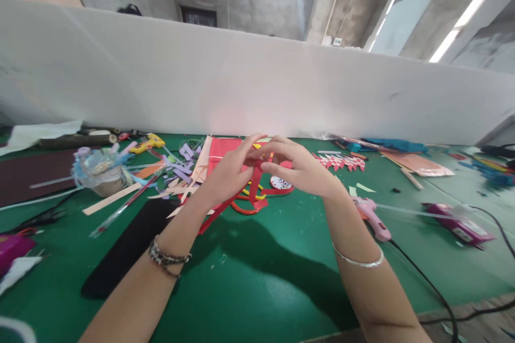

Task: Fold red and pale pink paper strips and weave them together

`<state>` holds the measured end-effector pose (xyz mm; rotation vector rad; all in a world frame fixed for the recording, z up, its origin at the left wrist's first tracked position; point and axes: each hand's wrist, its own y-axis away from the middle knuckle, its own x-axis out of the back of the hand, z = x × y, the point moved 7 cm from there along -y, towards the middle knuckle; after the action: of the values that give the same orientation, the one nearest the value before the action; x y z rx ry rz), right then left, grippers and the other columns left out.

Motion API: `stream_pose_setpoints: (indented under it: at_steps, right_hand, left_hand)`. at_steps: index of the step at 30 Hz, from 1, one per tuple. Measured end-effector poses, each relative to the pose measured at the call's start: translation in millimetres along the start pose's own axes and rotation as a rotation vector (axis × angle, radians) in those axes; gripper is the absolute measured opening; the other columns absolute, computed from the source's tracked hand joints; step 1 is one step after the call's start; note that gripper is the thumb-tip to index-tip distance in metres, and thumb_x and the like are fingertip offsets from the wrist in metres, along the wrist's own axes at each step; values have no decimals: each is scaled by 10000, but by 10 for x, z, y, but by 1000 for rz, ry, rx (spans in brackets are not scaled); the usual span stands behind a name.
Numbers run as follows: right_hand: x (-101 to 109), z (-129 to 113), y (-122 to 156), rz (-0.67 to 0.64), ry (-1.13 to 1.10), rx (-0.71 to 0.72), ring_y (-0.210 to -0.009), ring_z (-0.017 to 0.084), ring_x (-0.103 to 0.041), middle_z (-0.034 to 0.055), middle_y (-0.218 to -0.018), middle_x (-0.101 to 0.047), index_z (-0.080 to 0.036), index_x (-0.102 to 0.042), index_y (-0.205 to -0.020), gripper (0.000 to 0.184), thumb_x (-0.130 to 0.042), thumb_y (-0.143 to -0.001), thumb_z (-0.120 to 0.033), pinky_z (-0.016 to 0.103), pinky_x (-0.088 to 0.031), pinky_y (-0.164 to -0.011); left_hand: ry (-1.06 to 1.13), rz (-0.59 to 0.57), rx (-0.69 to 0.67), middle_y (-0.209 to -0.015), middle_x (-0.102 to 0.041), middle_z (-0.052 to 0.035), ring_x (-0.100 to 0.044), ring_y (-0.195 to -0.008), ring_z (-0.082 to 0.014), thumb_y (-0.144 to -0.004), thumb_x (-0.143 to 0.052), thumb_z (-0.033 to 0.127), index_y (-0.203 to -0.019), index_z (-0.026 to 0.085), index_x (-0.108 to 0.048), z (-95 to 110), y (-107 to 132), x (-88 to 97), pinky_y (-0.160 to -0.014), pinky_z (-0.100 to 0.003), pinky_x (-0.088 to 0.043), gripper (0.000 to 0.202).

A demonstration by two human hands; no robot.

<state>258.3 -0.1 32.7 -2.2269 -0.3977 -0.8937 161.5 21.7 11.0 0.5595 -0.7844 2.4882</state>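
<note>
My left hand (229,171) and my right hand (298,169) meet above the green table (257,273), fingers pinched together on a red paper strip (254,185). The strip hangs down from my fingers and runs left under my left wrist. Below the hands lie red and yellow curved strips (247,206) and a small round white piece with dots (280,183). A red sheet (225,153) lies just behind my left hand.
A pink glue gun (372,217) with a black cord lies right of my right wrist. A yellow glue gun (148,143), paper scraps (181,169), a plastic cup (100,174) and a black strip (129,246) sit left. A magenta device (456,222) rests right. White partition behind.
</note>
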Motion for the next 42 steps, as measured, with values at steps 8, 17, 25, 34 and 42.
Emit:
stream_pose_setpoints:
  at_steps: [8,17,25,34,42]
  right_hand:
    - [-3,43,-27,102,138,-4,-645,87,-449,9,-797,-481,-159,-584,-811,64,-523,-796,-152,231,-372,-624]
    - [55,205,-36,202,83,-50,-560,81,-429,-10,-647,-544,-155,-543,-726,136,-497,-814,-249,209,-324,-541]
    - [45,275,-28,251,171,-90,-436,60,-272,-51,-428,-319,-173,-319,-492,448,-362,-881,-390,226,-216,-467]
    - [133,312,-6,308,86,-128,-449,59,-199,-58,-472,-208,-188,-237,-506,471,-358,-864,-469,234,-175,-440]
    - [1,347,91,-195,-310,-99,-522,66,-456,-12,-555,-521,-136,-575,-659,376,-425,-858,-418,205,-361,-520]
  left_hand:
    - [358,29,155,-967,-645,-46,-600,-869,-150,-809,-454,157,-1271,203,-382,-153,-25,-75,-817,-303,-466,470]
    - [809,-19,319,-921,-635,-62,-596,-818,-143,-828,-454,197,-1084,162,-573,-320,-60,-268,-752,-275,-478,284]
    - [716,-171,415,-682,-587,20,-466,-496,-57,-759,-520,223,-1156,203,-505,-254,43,-544,-500,-194,-390,398]
    - [526,-206,343,-580,-559,27,-461,-463,-48,-815,-486,403,-832,153,-558,-285,23,-476,-492,-188,-381,260]
    - [251,-291,341,-419,-409,74,-339,-326,-29,-790,-519,444,-731,171,-550,-263,83,-171,-351,-155,-275,281]
